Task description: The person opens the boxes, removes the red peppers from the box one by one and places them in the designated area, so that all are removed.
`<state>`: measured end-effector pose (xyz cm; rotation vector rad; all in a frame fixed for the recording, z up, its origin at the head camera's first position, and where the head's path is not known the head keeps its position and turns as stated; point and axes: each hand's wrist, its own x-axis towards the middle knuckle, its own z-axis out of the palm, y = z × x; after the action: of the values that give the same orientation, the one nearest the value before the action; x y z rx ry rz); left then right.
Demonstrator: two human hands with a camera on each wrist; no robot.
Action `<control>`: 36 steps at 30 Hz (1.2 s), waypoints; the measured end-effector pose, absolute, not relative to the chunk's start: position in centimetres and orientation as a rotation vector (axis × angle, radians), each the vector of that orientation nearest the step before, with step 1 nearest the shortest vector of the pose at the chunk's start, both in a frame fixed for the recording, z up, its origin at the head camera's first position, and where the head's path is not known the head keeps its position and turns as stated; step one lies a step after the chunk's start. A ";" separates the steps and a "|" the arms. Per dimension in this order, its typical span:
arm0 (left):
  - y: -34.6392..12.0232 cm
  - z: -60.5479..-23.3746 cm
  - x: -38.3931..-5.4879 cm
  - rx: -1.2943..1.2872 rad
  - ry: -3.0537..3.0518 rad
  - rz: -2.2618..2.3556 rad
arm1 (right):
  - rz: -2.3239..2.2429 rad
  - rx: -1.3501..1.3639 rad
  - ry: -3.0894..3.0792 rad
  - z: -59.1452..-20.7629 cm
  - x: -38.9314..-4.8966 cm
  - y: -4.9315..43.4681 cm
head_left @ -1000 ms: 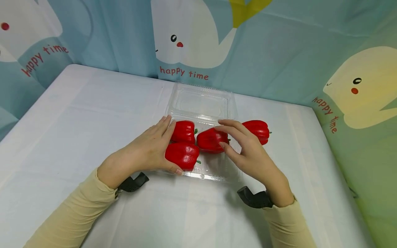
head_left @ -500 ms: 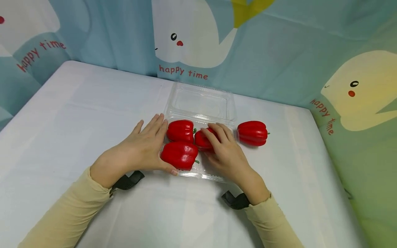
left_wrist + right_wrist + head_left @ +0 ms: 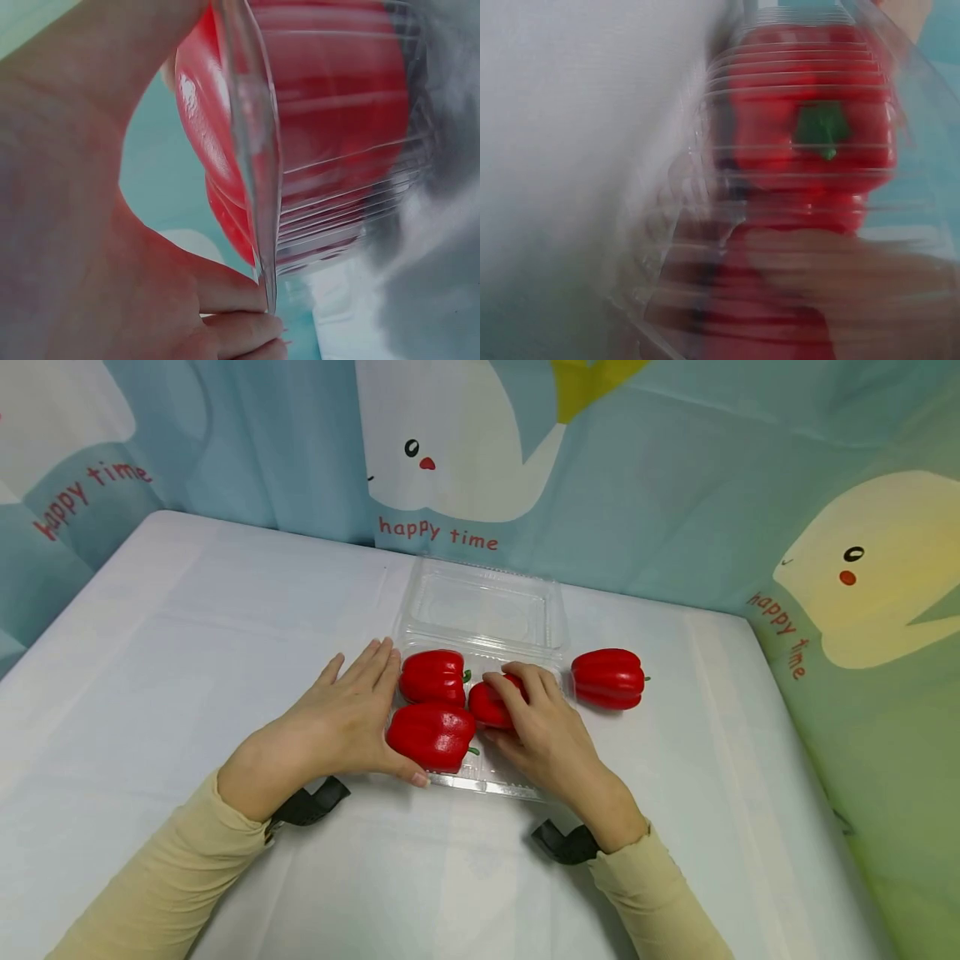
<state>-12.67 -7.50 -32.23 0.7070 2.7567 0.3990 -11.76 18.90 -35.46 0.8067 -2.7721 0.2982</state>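
A clear plastic clamshell box [image 3: 525, 768] lies with its lid folded back, holding three red bell peppers. Two of them, the back-left pepper [image 3: 432, 677] and the front-left pepper [image 3: 432, 737], sit side by side with green stems pointing right. My left hand [image 3: 330, 718] spreads along the box's left side, its fingers straight; in the left wrist view the fingertips touch the rim [image 3: 259, 150]. My right hand [image 3: 551, 735] grips the third pepper [image 3: 487, 703], which is partly hidden under the fingers. Through the ribbed wall, the right wrist view shows the front-left pepper [image 3: 765, 142].
A fourth red bell pepper [image 3: 609, 679] lies on the white table [image 3: 712, 793], just right of the box. The lid [image 3: 483, 606] reaches back toward the blue printed curtain [image 3: 660, 485]. Black wrist mounts sit at both sleeves.
My right hand has moved left and down and closed round the third pepper, then stayed there. My left hand has shifted slightly left, with the thumb side still at the box's front corner.
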 end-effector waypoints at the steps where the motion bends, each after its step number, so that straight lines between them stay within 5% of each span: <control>1: -7.5 -32.2 -12.7 0.701 2.754 0.400 | 0.301 0.808 -2.775 -35.5 -11.8 18.9; 36: -7.4 -32.0 -12.4 0.682 2.742 0.403 | 0.588 0.772 -2.649 -31.9 -11.5 21.1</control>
<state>-12.42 -7.41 -32.01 0.6818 2.7424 0.4029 -11.53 21.09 -31.89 0.7720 -2.6485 0.5882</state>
